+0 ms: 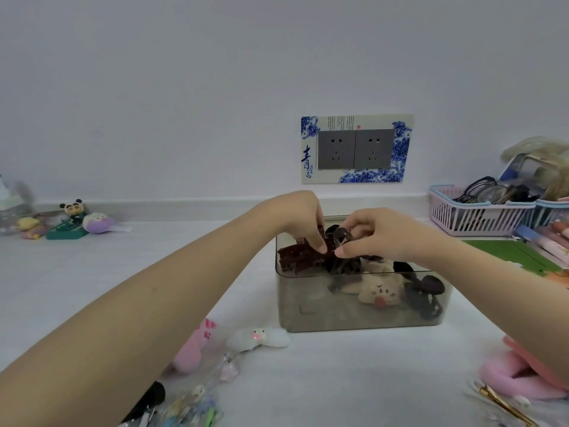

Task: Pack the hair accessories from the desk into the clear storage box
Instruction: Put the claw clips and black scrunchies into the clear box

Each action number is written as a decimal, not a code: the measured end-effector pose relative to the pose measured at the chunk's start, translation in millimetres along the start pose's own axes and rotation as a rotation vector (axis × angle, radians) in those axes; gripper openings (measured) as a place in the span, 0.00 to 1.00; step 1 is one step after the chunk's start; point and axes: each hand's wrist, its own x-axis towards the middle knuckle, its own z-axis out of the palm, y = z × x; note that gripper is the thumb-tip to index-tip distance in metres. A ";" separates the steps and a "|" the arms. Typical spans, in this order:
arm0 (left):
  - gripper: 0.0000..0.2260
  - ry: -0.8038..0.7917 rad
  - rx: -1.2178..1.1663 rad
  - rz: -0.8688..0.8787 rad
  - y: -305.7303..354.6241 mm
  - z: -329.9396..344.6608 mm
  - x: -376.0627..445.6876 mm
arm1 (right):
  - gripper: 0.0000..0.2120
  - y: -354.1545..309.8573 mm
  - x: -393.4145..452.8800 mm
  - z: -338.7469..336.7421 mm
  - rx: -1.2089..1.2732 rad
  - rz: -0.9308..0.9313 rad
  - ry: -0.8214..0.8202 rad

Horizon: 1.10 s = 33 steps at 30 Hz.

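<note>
The clear smoky storage box stands mid-desk. Inside lie a beige plush clip and a dark purple claw clip. Both hands are over the box's open top. My left hand pinches a dark red claw clip at the box's left side. My right hand pinches a grey-black claw clip beside it. On the desk in front lie a pink plush clip, a white plush clip, several small pastel clips, a gold hair clip and a pink plush piece.
A pink basket with glasses stands at the back right, with pens and a green mat near it. Small toy figures sit at the far left. A wall socket plate is behind the box.
</note>
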 end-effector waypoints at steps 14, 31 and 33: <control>0.22 -0.077 0.110 -0.058 -2.3 20.3 6.6 | 0.18 -0.8 -14.0 -15.2 -0.121 0.066 0.069; 0.14 -0.162 0.227 0.031 -13.9 19.5 8.2 | 0.10 -1.2 15.1 13.4 0.246 0.048 -0.317; 0.13 -0.199 0.252 0.038 -14.6 15.5 7.6 | 0.13 0.7 20.3 18.9 0.335 0.095 -0.392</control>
